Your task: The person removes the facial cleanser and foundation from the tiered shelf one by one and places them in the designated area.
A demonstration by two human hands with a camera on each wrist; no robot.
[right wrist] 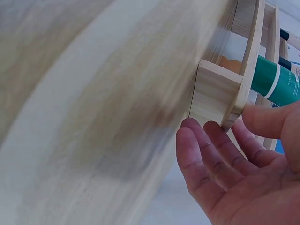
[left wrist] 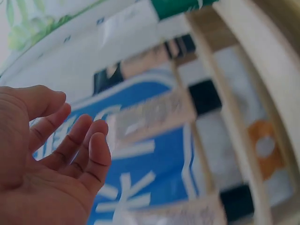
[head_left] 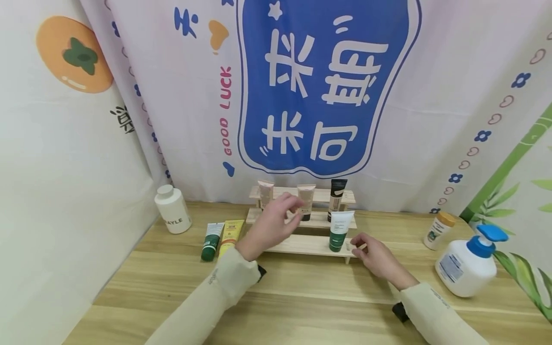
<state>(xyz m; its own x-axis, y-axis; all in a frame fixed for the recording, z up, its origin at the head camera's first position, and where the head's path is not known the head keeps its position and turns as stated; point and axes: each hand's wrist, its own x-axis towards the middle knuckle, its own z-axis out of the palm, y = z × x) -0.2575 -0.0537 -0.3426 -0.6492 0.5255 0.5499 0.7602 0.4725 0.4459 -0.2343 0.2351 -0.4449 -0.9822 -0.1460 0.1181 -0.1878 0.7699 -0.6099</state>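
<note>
A tiered wooden display rack (head_left: 297, 244) stands on the table against the curtain. My left hand (head_left: 276, 218) hovers in front of its upper tiers, fingers loosely bent and nothing between them. Beside that hand a beige tube with a black cap (left wrist: 154, 115) stands on the rack, apart from the fingers. Another beige tube (head_left: 266, 191) is at the left, partly hidden by the hand, and a black-and-beige tube (head_left: 336, 199) at the right. On the lowest tier is a white-and-green tube (head_left: 339, 232). My right hand (right wrist: 248, 164) holds that tier's right end between thumb and fingers.
Left of the rack lie a green-and-white tube (head_left: 211, 242) and a yellow tube (head_left: 231, 235), with a white bottle (head_left: 173, 211) behind. At the right are a small orange-capped bottle (head_left: 439, 231) and a blue-topped pump bottle (head_left: 465, 268). A printed curtain (head_left: 194, 120) hangs behind the table.
</note>
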